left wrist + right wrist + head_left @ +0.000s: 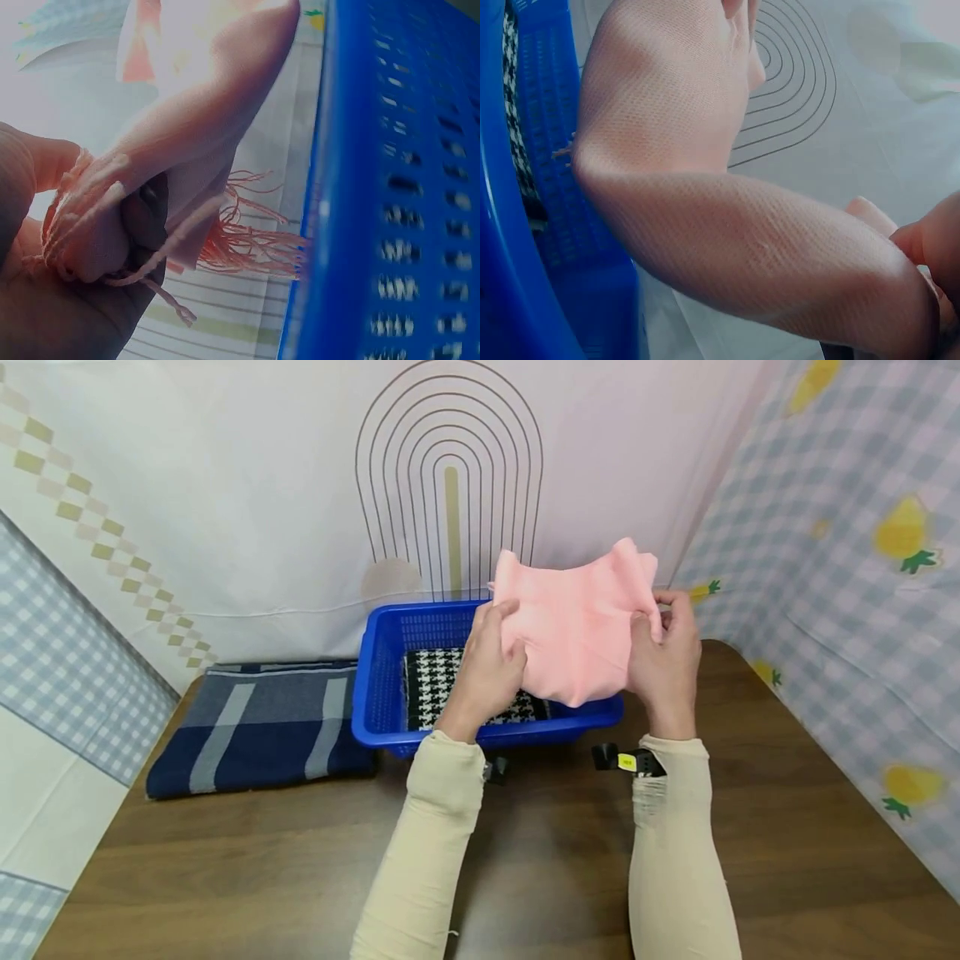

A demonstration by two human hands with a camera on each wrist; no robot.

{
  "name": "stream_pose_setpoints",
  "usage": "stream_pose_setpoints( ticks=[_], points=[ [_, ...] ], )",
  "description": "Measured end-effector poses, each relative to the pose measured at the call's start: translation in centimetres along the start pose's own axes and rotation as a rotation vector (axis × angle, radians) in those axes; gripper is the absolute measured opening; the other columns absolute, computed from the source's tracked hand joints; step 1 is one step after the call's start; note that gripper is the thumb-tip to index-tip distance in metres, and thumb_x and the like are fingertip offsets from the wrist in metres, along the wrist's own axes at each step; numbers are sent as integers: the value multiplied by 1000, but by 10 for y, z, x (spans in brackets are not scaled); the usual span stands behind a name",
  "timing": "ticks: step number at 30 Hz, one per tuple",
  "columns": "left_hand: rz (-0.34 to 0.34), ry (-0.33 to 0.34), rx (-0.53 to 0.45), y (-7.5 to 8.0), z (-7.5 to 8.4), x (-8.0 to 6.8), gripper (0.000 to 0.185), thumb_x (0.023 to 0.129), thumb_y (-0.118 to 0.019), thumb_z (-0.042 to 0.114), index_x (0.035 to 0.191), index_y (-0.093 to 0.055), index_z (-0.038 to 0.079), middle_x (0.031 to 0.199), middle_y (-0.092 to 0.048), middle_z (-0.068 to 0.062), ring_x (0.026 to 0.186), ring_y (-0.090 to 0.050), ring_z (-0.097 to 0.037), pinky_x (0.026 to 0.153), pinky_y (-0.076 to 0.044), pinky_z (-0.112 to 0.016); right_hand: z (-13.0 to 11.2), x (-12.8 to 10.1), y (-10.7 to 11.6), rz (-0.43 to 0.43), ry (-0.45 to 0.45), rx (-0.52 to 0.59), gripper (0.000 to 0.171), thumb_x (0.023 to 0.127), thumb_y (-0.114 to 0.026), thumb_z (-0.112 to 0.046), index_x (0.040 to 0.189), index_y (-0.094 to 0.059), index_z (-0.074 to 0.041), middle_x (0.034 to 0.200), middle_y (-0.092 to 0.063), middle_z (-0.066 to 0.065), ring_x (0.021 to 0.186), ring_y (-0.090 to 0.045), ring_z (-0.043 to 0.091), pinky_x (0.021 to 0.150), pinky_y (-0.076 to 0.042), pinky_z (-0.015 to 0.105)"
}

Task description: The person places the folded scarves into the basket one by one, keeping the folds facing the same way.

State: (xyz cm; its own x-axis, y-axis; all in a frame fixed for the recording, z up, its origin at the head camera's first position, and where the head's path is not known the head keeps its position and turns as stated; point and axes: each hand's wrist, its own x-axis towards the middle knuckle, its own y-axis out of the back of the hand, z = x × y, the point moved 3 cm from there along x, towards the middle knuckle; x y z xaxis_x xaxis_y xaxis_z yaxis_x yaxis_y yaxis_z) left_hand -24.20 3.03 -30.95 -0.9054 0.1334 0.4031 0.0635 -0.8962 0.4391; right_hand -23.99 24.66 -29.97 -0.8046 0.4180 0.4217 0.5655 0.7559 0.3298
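Note:
A pink fringed cloth [573, 618] is held up above the right half of a blue plastic basket [378, 693]. My left hand [491, 664] grips its left edge, and my right hand [667, 652] pinches its right edge. In the left wrist view the pink cloth [187, 157] and its fringe are bunched in my fingers, beside the blue basket wall [390, 195]. The right wrist view shows the pink cloth [727, 225] stretched from my fingertips [930, 247] toward the basket [525, 262]. A black-and-white houndstooth cloth [435, 685] lies inside the basket.
A folded navy and grey plaid cloth [258, 727] lies on the brown table [540, 860] left of the basket. Patterned fabric walls [840, 552] close in the back and both sides.

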Motion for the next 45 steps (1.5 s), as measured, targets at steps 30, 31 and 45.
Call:
stream_pose_setpoints(
  ticks=[30,31,45],
  points=[
    [-47,61,180,52,-33,-19,50,101,-58,8,150,-44,6,156,-40,-9,143,-42,-25,119,-37,-45,3,-13,-63,-181,77,35,30,102,-52,-20,128,-56,-7,109,-65,20,93,-59,34,77,-42,38],
    [-50,62,185,54,-34,-19,51,101,-58,8,149,-45,6,156,-41,-10,143,-42,-25,119,-37,-45,3,-13,-65,-188,76,36,30,102,-52,-19,128,-56,-7,109,-65,20,94,-59,35,78,-42,39],
    [-158,221,262,74,-48,-20,51,102,-56,11,151,-43,5,160,-36,-14,147,-37,-27,122,-33,-46,9,-21,-88,-344,37,-71,35,105,-51,-23,135,-51,-7,125,-66,19,105,-64,36,90,-51,52]
  ],
)
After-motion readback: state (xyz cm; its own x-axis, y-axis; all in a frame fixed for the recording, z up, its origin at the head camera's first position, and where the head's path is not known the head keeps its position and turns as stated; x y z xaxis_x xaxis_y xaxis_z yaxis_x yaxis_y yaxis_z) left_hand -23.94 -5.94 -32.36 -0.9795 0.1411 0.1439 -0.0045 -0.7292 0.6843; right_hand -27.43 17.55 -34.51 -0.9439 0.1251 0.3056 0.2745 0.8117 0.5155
